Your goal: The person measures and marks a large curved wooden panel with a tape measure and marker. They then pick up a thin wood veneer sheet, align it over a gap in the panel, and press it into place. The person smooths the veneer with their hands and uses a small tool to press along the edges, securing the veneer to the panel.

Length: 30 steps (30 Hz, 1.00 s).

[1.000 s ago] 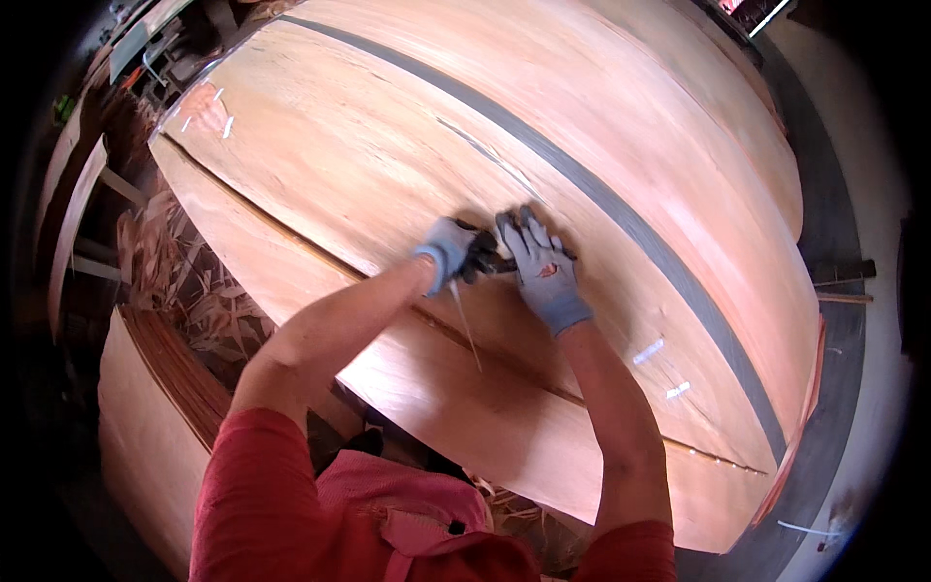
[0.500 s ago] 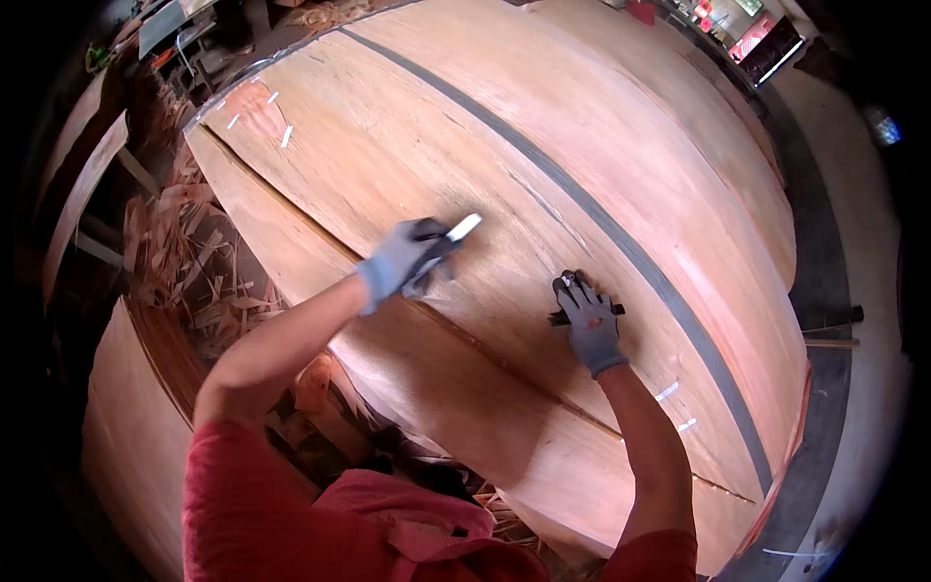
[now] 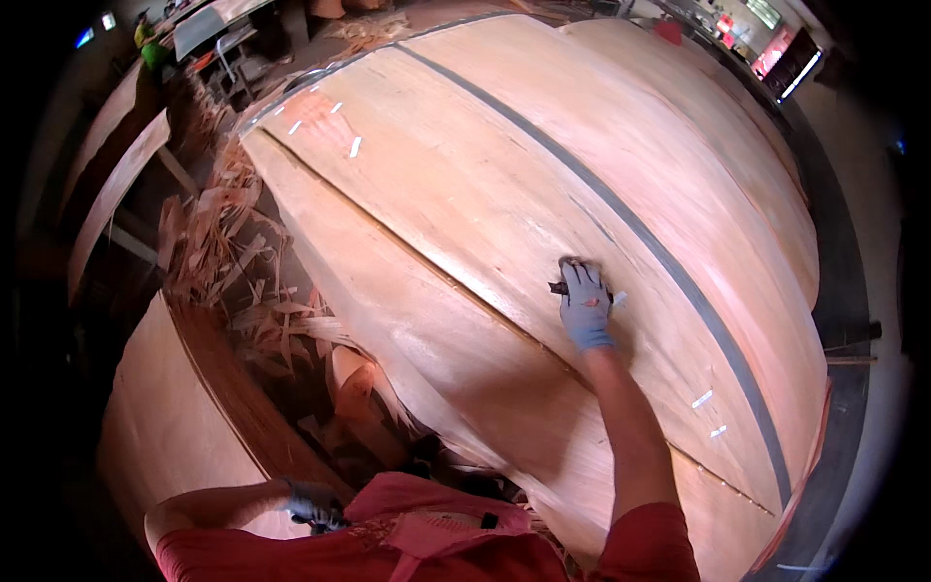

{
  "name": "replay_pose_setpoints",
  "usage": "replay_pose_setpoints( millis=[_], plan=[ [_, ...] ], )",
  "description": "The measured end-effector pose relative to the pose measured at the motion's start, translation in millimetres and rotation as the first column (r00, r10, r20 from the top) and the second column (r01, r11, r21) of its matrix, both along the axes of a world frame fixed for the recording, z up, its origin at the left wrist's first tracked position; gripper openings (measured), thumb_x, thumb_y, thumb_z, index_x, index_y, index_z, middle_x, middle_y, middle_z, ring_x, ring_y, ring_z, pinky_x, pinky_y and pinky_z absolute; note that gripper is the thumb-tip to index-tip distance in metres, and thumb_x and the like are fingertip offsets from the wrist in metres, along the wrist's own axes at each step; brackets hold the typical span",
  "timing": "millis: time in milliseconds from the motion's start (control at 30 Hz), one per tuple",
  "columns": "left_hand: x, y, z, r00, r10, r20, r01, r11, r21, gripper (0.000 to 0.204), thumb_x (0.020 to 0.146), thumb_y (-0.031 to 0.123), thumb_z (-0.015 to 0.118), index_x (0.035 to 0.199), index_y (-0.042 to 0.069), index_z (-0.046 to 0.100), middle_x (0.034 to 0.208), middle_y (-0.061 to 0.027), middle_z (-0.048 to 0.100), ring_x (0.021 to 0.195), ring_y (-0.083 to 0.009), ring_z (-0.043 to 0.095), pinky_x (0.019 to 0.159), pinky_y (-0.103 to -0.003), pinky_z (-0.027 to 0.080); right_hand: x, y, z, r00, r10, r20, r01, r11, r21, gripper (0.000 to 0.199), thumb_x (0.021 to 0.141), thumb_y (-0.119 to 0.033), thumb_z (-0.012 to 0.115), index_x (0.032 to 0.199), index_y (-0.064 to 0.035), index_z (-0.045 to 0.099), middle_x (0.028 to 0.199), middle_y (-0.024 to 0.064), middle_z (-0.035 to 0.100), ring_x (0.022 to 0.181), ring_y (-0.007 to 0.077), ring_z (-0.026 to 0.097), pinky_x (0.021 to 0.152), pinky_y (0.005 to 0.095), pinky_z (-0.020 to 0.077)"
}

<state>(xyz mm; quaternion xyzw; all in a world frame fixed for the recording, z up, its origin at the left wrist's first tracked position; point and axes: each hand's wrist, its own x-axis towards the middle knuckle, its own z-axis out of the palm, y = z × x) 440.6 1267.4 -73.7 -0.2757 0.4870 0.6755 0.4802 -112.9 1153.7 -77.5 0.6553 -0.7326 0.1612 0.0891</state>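
Right hand (image 3: 585, 308), gloved, lies flat on the upper veneer sheet (image 3: 465, 194), palm down, fingers closed over a small dark tool (image 3: 561, 287) that shows at its left edge. It sits just short of the dark strip (image 3: 669, 262) running the length of the sheets.

Change over the last second: both hands were together at this spot; half a second ago the left was lifted, holding a small white piece, and the right was already alone on the sheet. Now the left hand (image 3: 312, 502) is drawn back to the person's body, low in the picture near the red shirt (image 3: 436, 543). Whether it grips anything cannot be told.

Judgement: the two-handed work at that patch looks done, with the right hand left pressing or holding there.

Veneer scraps (image 3: 233, 262) are heaped left of the tabletop (image 3: 844, 388).
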Motion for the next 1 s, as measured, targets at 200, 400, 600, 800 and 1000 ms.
replay_pose_setpoints(
  millis=[200, 400, 600, 800, 1000],
  plan=[
    [-22.0, -9.2, 46.2, 0.88, -0.475, 0.014, 0.412, 0.747, -0.522, 0.078, 0.08, 0.067, 0.06, 0.135, 0.012, 0.054, 0.13, -0.0148, 0.059, 0.12, -0.0233, 0.056, 0.1, -0.04, 0.045, 9.2, 5.1, -11.8, 0.996, -0.044, -0.082, 0.045, 0.999, 0.013, 0.058, 0.073, -0.008, 0.064, 0.13, -0.0118, 0.056, 0.134, 0.0099, 0.055, 0.127, 0.0311, 0.046, 0.109, 0.0506, 0.0324],
    [14.7, 25.9, -9.8, 0.947, -0.292, -0.132, 0.177, 0.82, -0.544, 0.086, 0.078, 0.071, 0.062, 0.144, 0.018, 0.045, 0.14, -0.0138, 0.052, 0.13, -0.0282, 0.049, 0.108, -0.038, 0.039, 4.7, 3.9, -18.6, 0.999, 0.019, 0.029, -0.017, 0.999, -0.052, 0.048, 0.081, 0.0, 0.06, 0.128, -0.0071, 0.057, 0.13, 0.0136, 0.057, 0.125, 0.0351, 0.048, 0.106, 0.0453, 0.037],
    [18.6, -30.4, -47.6, 0.755, 0.527, -0.389, -0.599, 0.314, -0.736, 0.049, 0.096, 0.033, 0.059, 0.136, 0.005, 0.051, 0.112, -0.0073, 0.069, 0.091, -0.0225, 0.067, 0.077, -0.036, 0.054, -1.7, 1.0, -16.1, 0.999, 0.035, 0.013, -0.034, 0.997, -0.069, 0.039, 0.087, -0.002, 0.059, 0.126, -0.0054, 0.058, 0.129, 0.0144, 0.058, 0.123, 0.0361, 0.049, 0.104, 0.0454, 0.0389],
    [-28.2, -104.7, -85.3, -0.012, 0.726, -0.688, -0.877, -0.338, -0.341, 0.035, 0.097, -0.001, 0.052, 0.132, 0.003, 0.055, 0.118, -0.0055, 0.066, 0.102, -0.0134, 0.061, 0.088, -0.025, 0.051, -4.7, 2.9, -16.5, 1.0, 0.025, -0.007, -0.026, 0.999, -0.044, 0.038, 0.088, -0.004, 0.06, 0.126, -0.0071, 0.059, 0.128, 0.0137, 0.058, 0.124, 0.0344, 0.049, 0.105, 0.0447, 0.0385],
    [33.7, -23.1, -156.2, 0.06, 0.916, -0.398, -0.816, -0.184, -0.547, 0.041, 0.095, 0.008, 0.06, 0.135, 0.005, 0.053, 0.113, -0.006, 0.067, 0.091, -0.01, 0.062, 0.078, -0.026, 0.053, 3.7, -2.2, -18.4, 0.998, 0.045, 0.042, -0.042, 0.998, -0.05, 0.045, 0.084, 0.0, 0.061, 0.128, -0.0091, 0.058, 0.13, 0.0132, 0.058, 0.125, 0.0342, 0.047, 0.106, 0.0443, 0.0379]
  ],
)
